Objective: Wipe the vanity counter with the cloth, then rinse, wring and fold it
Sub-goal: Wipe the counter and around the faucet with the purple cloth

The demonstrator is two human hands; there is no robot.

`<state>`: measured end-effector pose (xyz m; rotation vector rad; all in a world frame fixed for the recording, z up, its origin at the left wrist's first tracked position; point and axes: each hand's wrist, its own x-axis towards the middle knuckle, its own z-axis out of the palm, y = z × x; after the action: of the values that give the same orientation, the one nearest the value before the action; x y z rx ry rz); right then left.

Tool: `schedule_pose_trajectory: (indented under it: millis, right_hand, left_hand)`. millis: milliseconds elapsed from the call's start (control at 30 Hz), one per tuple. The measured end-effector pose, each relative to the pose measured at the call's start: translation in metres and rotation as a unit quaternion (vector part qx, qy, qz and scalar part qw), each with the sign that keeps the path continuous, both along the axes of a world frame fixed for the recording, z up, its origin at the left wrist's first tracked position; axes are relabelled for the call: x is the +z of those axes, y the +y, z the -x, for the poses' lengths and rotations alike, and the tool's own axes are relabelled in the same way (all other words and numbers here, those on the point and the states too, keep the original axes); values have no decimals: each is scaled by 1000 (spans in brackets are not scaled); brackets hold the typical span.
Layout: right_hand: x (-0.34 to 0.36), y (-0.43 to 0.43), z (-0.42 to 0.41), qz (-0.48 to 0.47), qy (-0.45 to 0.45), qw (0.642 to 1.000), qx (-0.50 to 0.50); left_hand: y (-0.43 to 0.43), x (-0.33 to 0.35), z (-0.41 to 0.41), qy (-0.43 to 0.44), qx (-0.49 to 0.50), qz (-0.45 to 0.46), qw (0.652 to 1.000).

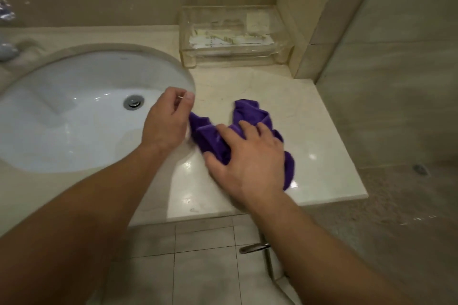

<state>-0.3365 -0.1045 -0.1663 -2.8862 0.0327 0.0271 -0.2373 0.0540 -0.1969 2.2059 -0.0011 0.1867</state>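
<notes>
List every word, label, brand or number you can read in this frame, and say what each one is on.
No text here can be read.
Packets in the clear box: printed marks, too blurred to read.
Sink: a faint mark near its back rim, too small to read.
Cloth and counter: no print visible.

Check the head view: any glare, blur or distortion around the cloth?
Head view: dim warm light; glare spots on the glossy counter beside the purple cloth; the right hand pressing it shows slight motion blur; the left hand is sharper; wide-angle enlarges the near forearms.
</notes>
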Motion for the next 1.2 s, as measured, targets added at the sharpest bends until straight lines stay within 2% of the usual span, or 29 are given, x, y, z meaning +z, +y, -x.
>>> schedule_pose_trajectory:
  millis: [67,200,400,600,700,833,900,1067,1200]
  right_hand:
    - [-1,34,3,-6,-3,1000,29]
    - [-7,62,6,-19,0,999,37]
    - [-5,30,2,-14,-8,998,55]
    - [-5,-70,9,-8,-65,995,-81]
    - [-6,-117,18,0,-53,988,-145]
    - [-5,-130,26,-5,-45,983,-177]
    - [-4,-121,24,5,-37,981,-190]
    - [-4,-79,15,17,-37,984,-171]
    - [-2,-23,5,20,-38,992,-117]
  left_hand:
    - [2,1,0,2,-7,6,1000]
    - [10,3,0,35,14,76,996]
    - [8,6,5,13,19,43,999]
    - [7,5,6,11,15,43,999]
    - [7,4,6,15,9,50,999]
    - [8,5,6,24,-12,46,999]
    - [14,9,4,37,-38,20,998]
    - [59,13,7,62,-81,-121,987]
    - [96,-2,17,77,-46,-202,975]
